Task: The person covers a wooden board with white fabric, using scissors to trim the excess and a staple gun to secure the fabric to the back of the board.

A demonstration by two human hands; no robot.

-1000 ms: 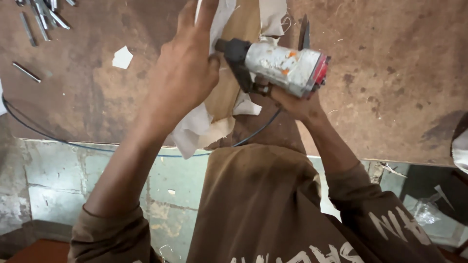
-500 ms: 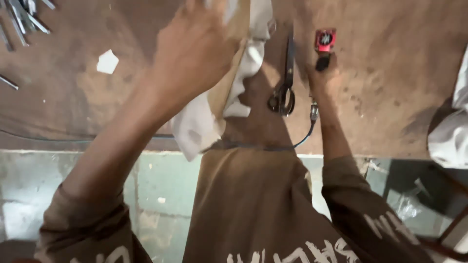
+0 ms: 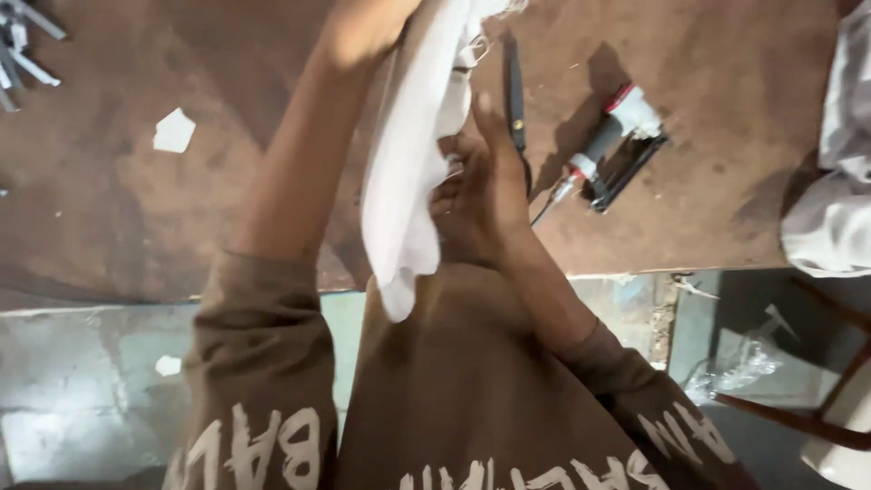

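1. The left hand, at the top centre of the frame, grips the upper part of the white cloth. Its fingers run partly past the top edge, so I cannot tell how tightly they close. A loose pinch there could let the cloth slide down off the bench.
2. The right hand lies flat against the hanging cloth at centre frame, fingers spread and straight, holding nothing. It only steadies the fabric, so a tug from above could pull the cloth out from under it.
3. Dark scissors lie just beside the right hand's fingertips, partly hidden by the cloth. A sideways sweep could catch the blades or snag the fabric on them.
4. The staple gun rests right of centre on the bench, its hose leading towards the right wrist. The cloth's trailing end or the forearm could hook that hose and drag the tool towards the near edge.
5. White scraps and metal pieces at upper left lie well apart from both hands.
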